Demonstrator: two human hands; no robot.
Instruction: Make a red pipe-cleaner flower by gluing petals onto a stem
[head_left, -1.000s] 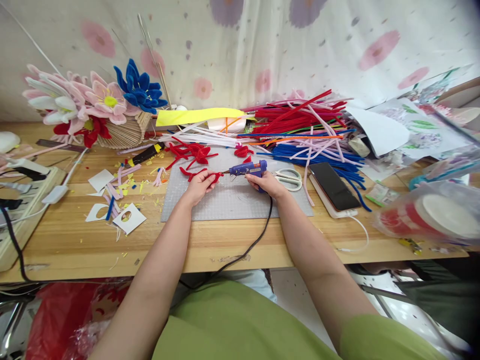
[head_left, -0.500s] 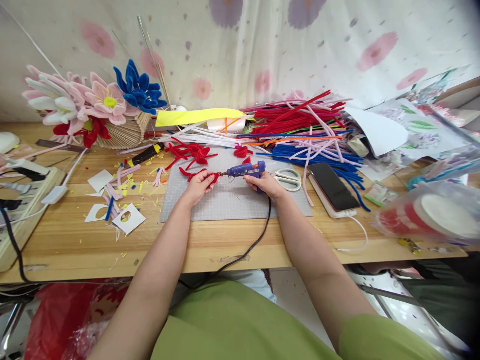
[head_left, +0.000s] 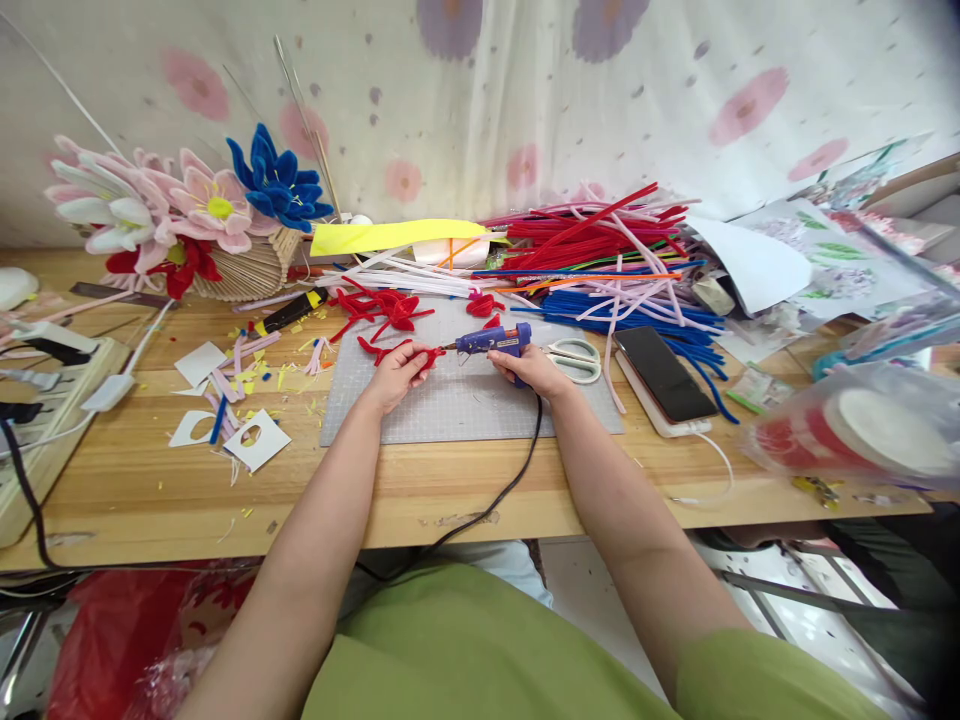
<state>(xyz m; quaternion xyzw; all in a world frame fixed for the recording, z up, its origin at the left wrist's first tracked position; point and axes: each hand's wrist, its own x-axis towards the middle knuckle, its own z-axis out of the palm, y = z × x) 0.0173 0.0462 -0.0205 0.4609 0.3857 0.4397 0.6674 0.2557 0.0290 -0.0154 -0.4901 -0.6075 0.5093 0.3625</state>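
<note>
My left hand (head_left: 396, 373) is closed on a bent red pipe cleaner piece (head_left: 405, 350) over a grey cutting mat (head_left: 457, 405). In my right hand (head_left: 534, 366) I grip a blue hot glue gun (head_left: 491, 341), whose nozzle points left and touches the red piece by my left fingertips. The gun's black cord (head_left: 517, 470) runs off the table's front edge. More red bent pieces (head_left: 382, 307) lie at the mat's far left corner.
White scissors (head_left: 576, 357) and a black phone (head_left: 662, 371) lie right of the mat. A heap of coloured pipe cleaners (head_left: 600, 260) fills the back. Finished pink and blue flowers (head_left: 187, 205) stand back left. Paper scraps (head_left: 225, 400) and a power strip (head_left: 45, 400) lie left; a plastic bag (head_left: 862, 430) is at right.
The glue gun has shifted slightly left, bringing its nozzle up against the red piece. Both hands otherwise stay put.
</note>
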